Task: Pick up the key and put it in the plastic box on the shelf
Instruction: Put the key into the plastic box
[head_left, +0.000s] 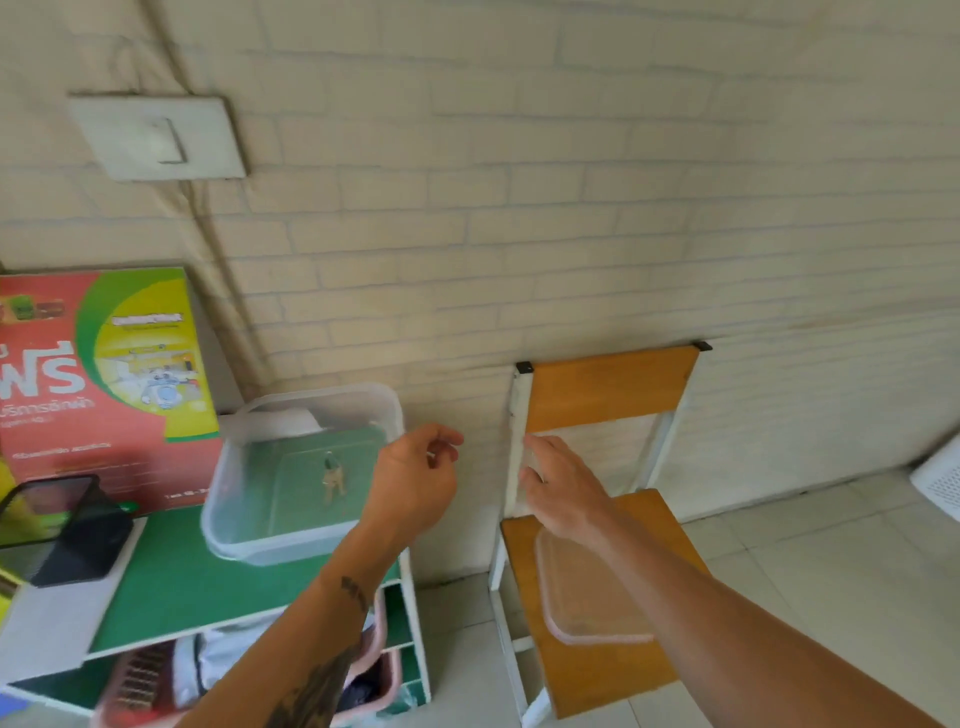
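Note:
A clear plastic box (244, 525) stands on the green top of the shelf (208, 587). The key (332, 480), a small bunch with a green tag, lies inside the box on its bottom. My left hand (415, 478) hovers just right of the box's right wall, fingers loosely curled, holding nothing. My right hand (558, 491) reaches out over the wooden chair (613, 387), fingers spread and empty. The box's clear lid (587, 597) lies flat on the chair seat, below that hand.
A red and green printed carton (109, 389) stands at the back left of the shelf. A black phone (78, 545) rests on a stand at the left. Pink baskets (374, 670) fill the lower shelf. A switch plate (156, 137) is on the brick wall.

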